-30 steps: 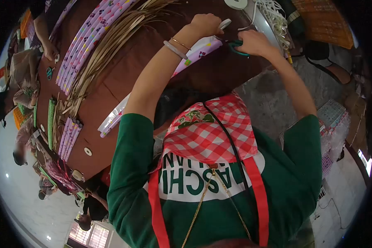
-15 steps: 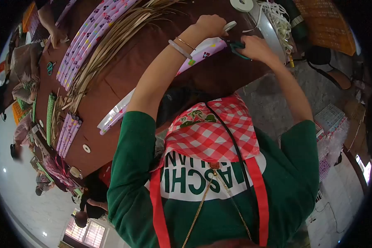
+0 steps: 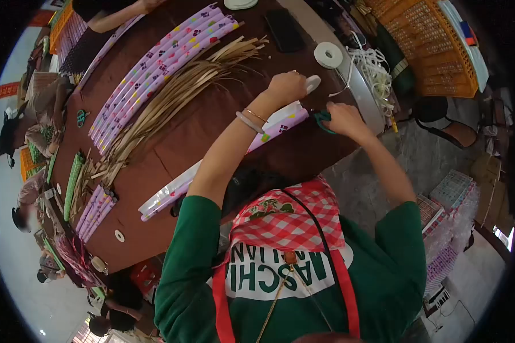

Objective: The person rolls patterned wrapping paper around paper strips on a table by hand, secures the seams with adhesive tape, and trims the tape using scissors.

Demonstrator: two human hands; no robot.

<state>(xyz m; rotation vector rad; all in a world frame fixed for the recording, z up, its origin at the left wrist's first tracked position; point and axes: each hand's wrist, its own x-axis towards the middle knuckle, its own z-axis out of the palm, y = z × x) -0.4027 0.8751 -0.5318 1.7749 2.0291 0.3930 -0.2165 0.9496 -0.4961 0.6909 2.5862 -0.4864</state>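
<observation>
My left hand (image 3: 288, 88) is closed on a small white roll of tape (image 3: 313, 84), above the end of a long purple patterned roll (image 3: 277, 129) with a shiny white strip along it. This roll lies along the near table edge, partly hidden under my left forearm. My right hand (image 3: 347, 121) grips green-handled scissors (image 3: 324, 122) just right of the roll's end. Their blades are too small and dark to make out clearly.
On the brown table (image 3: 171, 154) lie a bundle of purple patterned rolls (image 3: 160, 68), dry brown strips (image 3: 180, 94), a black phone (image 3: 284, 30) and a larger white tape roll (image 3: 328, 55). White ribbon scraps (image 3: 372, 71) sit at right. Other people work at left.
The whole view has shifted, bringing the phone and more of the table's far side into sight. My hands keep nearly the same place around the roll's end, still holding the tape and scissors.
</observation>
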